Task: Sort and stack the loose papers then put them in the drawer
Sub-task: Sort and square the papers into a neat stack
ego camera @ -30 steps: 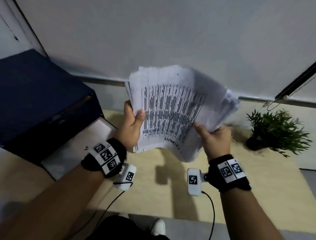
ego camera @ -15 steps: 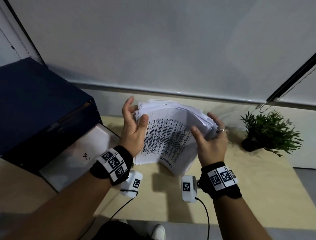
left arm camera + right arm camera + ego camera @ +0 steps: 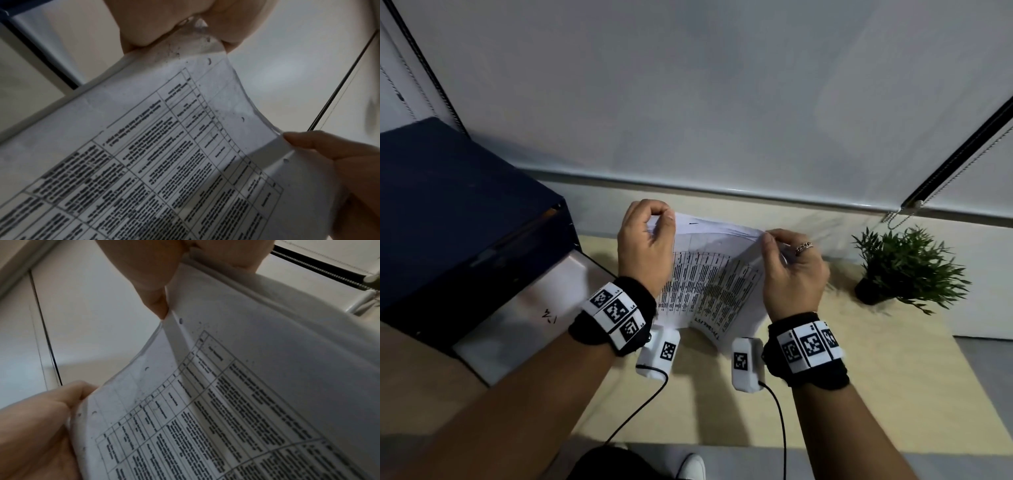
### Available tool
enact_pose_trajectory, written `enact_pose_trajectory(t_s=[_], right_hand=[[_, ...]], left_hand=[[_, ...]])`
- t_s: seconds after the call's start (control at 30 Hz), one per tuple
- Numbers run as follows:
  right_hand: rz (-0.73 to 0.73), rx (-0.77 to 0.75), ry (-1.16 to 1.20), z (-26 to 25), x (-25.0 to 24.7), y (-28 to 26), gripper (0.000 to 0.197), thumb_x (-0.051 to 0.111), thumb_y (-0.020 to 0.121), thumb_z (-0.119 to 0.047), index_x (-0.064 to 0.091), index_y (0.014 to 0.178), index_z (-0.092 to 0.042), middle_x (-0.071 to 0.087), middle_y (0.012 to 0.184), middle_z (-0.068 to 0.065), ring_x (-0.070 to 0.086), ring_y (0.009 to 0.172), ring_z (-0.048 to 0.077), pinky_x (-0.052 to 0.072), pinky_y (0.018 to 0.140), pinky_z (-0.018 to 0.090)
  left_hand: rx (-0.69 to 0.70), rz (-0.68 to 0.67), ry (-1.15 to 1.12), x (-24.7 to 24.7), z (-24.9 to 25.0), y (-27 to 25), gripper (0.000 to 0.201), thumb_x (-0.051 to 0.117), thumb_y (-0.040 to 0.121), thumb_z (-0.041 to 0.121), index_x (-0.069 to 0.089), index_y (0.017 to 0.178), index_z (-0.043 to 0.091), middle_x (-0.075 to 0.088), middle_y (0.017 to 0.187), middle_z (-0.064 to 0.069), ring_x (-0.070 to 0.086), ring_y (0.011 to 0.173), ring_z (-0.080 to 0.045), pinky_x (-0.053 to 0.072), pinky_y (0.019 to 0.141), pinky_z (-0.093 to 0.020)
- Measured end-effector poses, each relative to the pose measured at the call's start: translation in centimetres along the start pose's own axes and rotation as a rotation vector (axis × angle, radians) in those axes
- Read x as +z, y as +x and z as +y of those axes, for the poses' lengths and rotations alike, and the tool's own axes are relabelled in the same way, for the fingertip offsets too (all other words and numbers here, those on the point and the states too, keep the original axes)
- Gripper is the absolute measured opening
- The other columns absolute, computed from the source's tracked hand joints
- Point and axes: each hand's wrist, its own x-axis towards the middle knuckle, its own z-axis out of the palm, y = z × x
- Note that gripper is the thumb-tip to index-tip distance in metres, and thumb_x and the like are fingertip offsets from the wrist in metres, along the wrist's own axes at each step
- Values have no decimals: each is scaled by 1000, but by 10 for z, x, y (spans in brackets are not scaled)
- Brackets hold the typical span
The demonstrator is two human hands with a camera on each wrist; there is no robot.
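Head view shows the person holding a stack of papers (image 3: 709, 284) with both hands above the light wooden table (image 3: 859, 359). The stack stands nearly upright, its lower edge close to the table; whether it touches the table is hard to tell, because the wrist cameras hide this part. Its long axis runs from the lower edge up to the top edge, and the printed face with the table of text is turned toward the person. The top edge points up and a little away, toward the white blind (image 3: 722, 102).

The left hand (image 3: 645, 250) pinches the top left corner of the stack, fingers curled over the edge and thumb on the near side. The right hand (image 3: 792, 270), with a ring on one finger, pinches the top right corner in the same way; the right side of the stack bends toward it.

To the left stands the dark blue cabinet (image 3: 455, 212), and its drawer (image 3: 524, 308) is pulled out, with a white sheet lying in it. A small green plant (image 3: 904, 270) in a dark pot is at the right, well apart from the papers.

Compared with one second ago, the stack is lower and more even: then it was raised high and fanned out, gripped at its bottom. Half a second ago the hands were at its sides; now both are at the top corners.
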Motion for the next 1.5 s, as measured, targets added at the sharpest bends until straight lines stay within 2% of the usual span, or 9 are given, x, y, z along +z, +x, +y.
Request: enact_pose_trajectory(t_s=[0.1, 0.2, 0.3, 0.73, 0.87, 1.03, 1.13, 1.37, 1.5], right_hand=[[31, 26, 6, -3, 1, -1, 6, 70, 86, -13, 68, 85, -19, 69, 73, -7, 67, 65, 5, 56, 60, 24], [31, 12, -15, -9, 6, -1, 7, 70, 86, -16, 66, 83, -21, 67, 71, -9, 62, 61, 2, 49, 57, 13], [17, 46, -69, -8, 7, 0, 2, 69, 87, -21, 69, 85, -22, 69, 74, -8, 68, 67, 12, 55, 59, 21], [65, 85, -163, 1, 1, 5, 17, 56, 89, -18, 57, 77, -30, 62, 64, -8, 66, 61, 23, 57, 62, 48], [101, 98, -140, 1, -1, 4, 10, 56, 88, -17, 58, 81, -25, 60, 70, -10, 61, 66, 17, 56, 68, 43], [36, 40, -123, -6, 2, 4, 12, 68, 88, -25, 60, 82, -32, 63, 76, -17, 60, 66, 6, 48, 64, 10], [94, 94, -88, -1, 1, 4, 12, 61, 86, -14, 64, 86, -26, 65, 72, -10, 60, 61, 16, 51, 60, 25], [-13, 39, 42, 4, -4, -1, 15, 69, 88, -20, 62, 102, -22, 67, 83, -12, 65, 73, 8, 53, 69, 29], [-7, 66, 72, 9, -8, 0, 16, 67, 87, -12, 63, 102, -16, 66, 87, -10, 63, 77, 6, 53, 73, 32]], left_hand=[[-74, 22, -59, 1, 4, -1, 12, 52, 92, -1, 56, 85, 7, 53, 75, 4, 48, 57, 4, 36, 56, -7], [-88, 11, -67, 5, 6, 0, 6, 57, 92, 6, 57, 85, 7, 57, 79, 4, 52, 70, 1, 44, 66, -10], [-99, 22, -42, 7, 2, 3, 4, 60, 88, 9, 61, 85, 12, 64, 84, 2, 59, 78, -9, 48, 71, -13], [-141, 49, 80, 6, 5, 9, 15, 48, 91, 2, 54, 85, 14, 53, 69, 12, 47, 54, 5, 34, 50, -9], [-170, 73, 57, 9, 5, 8, 15, 47, 90, 1, 53, 82, 13, 51, 67, 11, 48, 56, 6, 34, 53, -9], [-171, 75, 27, 10, 5, 7, 9, 60, 91, 11, 52, 87, 9, 50, 71, 11, 49, 60, 9, 35, 57, -4], [-177, 75, -1, 9, 2, 11, 7, 57, 88, 5, 56, 92, 10, 57, 80, 10, 52, 66, 8, 40, 63, -6], [-73, -200, -42, -5, -2, 10, 17, 65, 93, 22, 61, 107, 14, 65, 100, 4, 60, 96, -4, 48, 86, -16], [-113, -150, -86, -12, -5, 16, 7, 61, 94, 12, 64, 100, 13, 65, 94, 9, 59, 88, -1, 47, 82, -16]])
